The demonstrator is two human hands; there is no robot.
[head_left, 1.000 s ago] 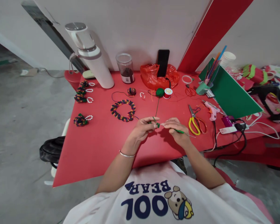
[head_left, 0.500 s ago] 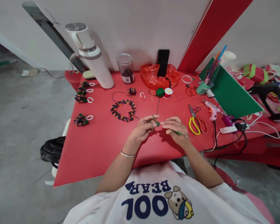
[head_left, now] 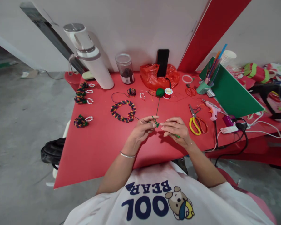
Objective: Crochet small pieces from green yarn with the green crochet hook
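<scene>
Pinched in my left hand (head_left: 142,128) is a small piece of green crochet work (head_left: 157,124). A green strand runs from it up to the green yarn ball (head_left: 160,92). My right hand (head_left: 178,130) is closed around a crochet hook (head_left: 177,136); its green grip shows only in part below the fingers, and the tip points at the crochet work. Left of my hands lies a multicoloured crocheted ring (head_left: 123,111), its strand leading to a small multicoloured yarn ball (head_left: 131,91). A red thread spool (head_left: 168,93) stands beside the green ball.
To the right lie yellow-handled scissors (head_left: 194,122), red scissors (head_left: 190,90) and a pink glue gun (head_left: 212,110). A white bottle (head_left: 97,70), a jar (head_left: 125,69) and a phone (head_left: 162,62) on a red plastic bag (head_left: 148,76) stand along the wall. Several beaded crochet pieces (head_left: 81,121) lie left.
My right hand has turned, so the hook's shaft is now mostly hidden behind its fingers. My left hand still holds the green crochet work, almost unmoved.
</scene>
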